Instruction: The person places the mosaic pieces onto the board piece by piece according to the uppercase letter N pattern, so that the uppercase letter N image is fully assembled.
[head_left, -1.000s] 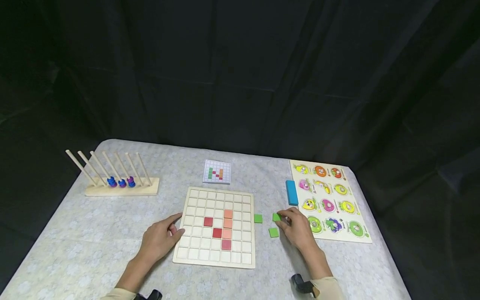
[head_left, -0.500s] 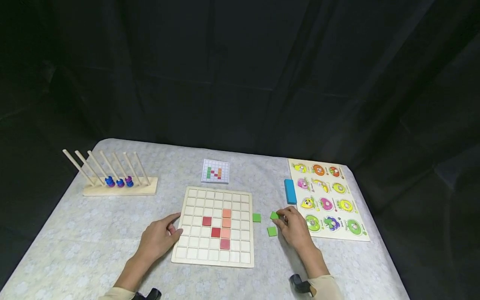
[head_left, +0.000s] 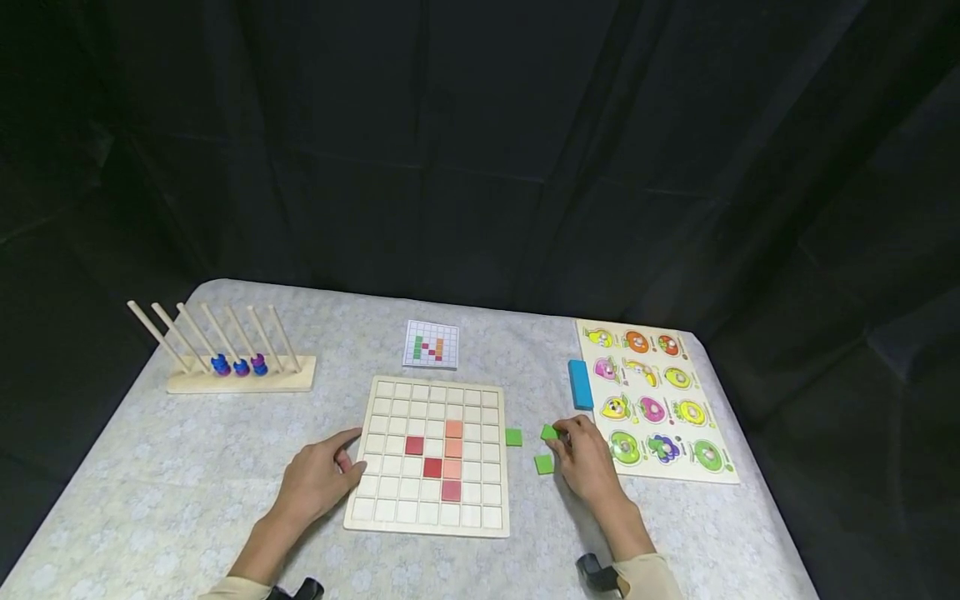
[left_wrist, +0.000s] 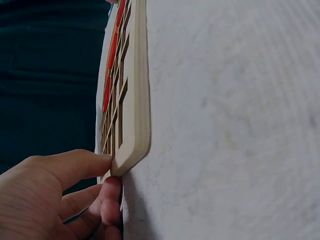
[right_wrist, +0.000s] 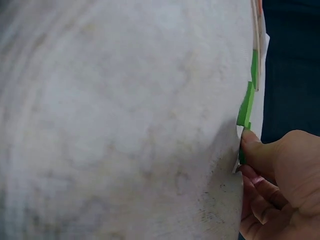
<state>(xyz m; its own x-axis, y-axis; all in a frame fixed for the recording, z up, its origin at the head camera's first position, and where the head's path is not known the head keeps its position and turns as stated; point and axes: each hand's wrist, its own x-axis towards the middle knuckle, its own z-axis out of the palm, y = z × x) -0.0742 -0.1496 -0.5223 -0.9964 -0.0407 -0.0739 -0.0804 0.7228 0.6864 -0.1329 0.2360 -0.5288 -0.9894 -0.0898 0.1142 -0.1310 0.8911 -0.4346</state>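
Observation:
In the head view a square wooden grid board (head_left: 375, 475) lies on the table, with red tiles (head_left: 432, 467) and orange tiles (head_left: 453, 448) set in its cells. My left hand (head_left: 315, 477) grips the board's left edge; the left wrist view has the thumb (left_wrist: 82, 165) on top and the fingers against the side. To the right of the board, my right hand (head_left: 588, 458) pinches a green tile (head_left: 549, 432) between thumb and fingers. Another green tile (head_left: 544, 464) lies just in front of it, and a third green tile (head_left: 513, 437) is beside the board's right edge.
A small pattern card (head_left: 431, 344) lies behind the board. At the left stands a wooden peg rack (head_left: 240, 382) with blue and purple rings. A blue block (head_left: 581, 385) sits beside a fruit puzzle board (head_left: 660, 400) on the right. Dark cloth (head_left: 480, 167) hangs behind the table.

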